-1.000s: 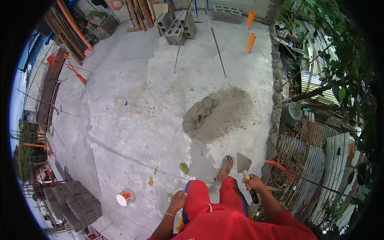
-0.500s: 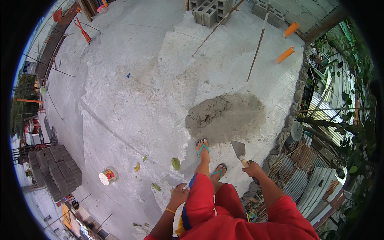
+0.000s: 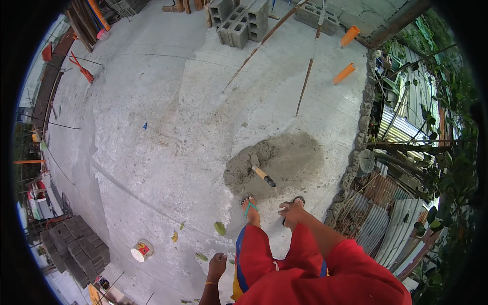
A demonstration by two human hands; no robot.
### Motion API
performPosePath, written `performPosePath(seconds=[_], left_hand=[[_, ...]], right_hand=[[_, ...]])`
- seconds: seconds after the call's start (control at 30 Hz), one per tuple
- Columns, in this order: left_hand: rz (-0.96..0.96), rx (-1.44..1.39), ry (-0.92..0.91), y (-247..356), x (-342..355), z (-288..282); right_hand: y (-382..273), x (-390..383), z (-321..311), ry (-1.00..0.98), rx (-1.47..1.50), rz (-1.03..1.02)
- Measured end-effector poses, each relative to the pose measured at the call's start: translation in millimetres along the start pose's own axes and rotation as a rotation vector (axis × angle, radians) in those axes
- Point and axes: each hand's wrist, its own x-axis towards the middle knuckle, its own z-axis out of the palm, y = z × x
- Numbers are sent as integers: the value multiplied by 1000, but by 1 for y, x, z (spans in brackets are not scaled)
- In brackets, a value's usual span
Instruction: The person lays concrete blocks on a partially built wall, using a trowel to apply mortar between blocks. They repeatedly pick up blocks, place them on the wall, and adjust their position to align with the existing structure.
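A trowel (image 3: 263, 176) with a wooden, dark-tipped handle rests in a heap of wet grey mortar (image 3: 243, 171), its blade mostly buried. The handle slants toward me, held by neither hand. My right hand (image 3: 291, 209) is over my right foot, close to the mortar's near edge, with empty fingers spread apart. My left hand (image 3: 217, 267) hangs beside my left leg, its fingers curled in a loose fist with nothing visible in them. The thin, smoothed part of the mortar (image 3: 300, 157) spreads out to the right of the heap.
A white pail (image 3: 142, 250) and stacked grey blocks (image 3: 76, 249) are at left. Hollow blocks (image 3: 234, 34), slanting rusty rods (image 3: 306, 79) and orange pipes (image 3: 344, 73) stand at the far side. The slab's rough edge (image 3: 356, 157) runs along the right, beside corrugated sheets (image 3: 368, 223).
My right hand has let go of the trowel, which now stands in the mortar heap. The left hand has moved down and away from my thigh. The view has shifted.
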Motion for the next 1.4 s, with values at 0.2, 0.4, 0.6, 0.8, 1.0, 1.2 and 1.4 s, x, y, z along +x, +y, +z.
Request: performPosePath(seconds=[0.2,0.4,0.6,0.8,1.0,1.2,1.4], left_hand=[[119,6,43,126,73,-3],[86,-80,74,215,101,46],[-17,298,-158,345,76,102],[32,102,-139,522,114,152],[191,151,-283,671,173,196],[362,240,-456,819,243,235],[242,245,-526,930,290,220]], right_hand=[[41,-60,-89,183,-385,28],[133,-13,-201,-124,-466,249],[181,1,-294,-144,-353,169],[206,-41,-392,-134,-98,-99],[242,-69,-478,137,63,162],[232,-66,-579,308,240,331],[181,-55,-704,546,236,433]])
